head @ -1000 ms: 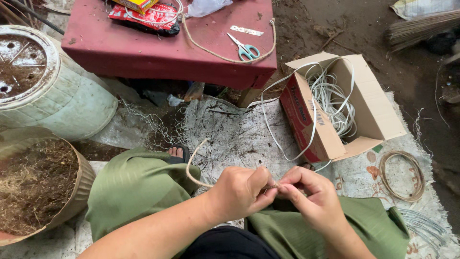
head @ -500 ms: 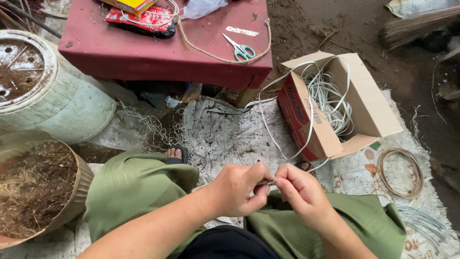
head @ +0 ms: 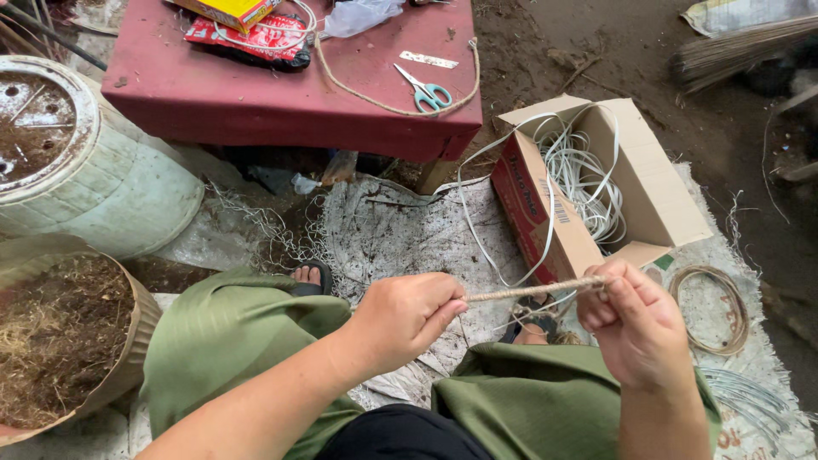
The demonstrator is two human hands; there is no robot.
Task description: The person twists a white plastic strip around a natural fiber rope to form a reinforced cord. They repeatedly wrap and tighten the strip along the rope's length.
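The two hands, close together a second ago with fingertips almost touching over the lap, are now well apart. The left hand (head: pixel 405 317) has drawn back to its own side and closes around one end of a thin, tan, twisted length of twine (head: pixel 532 289). The right hand (head: pixel 635 319) has moved outward and slightly up, pinching the other end. The twine, earlier bunched and hidden between the fingers, now stretches taut and nearly level between both hands. The pale loop that curled beside the left hand no longer shows.
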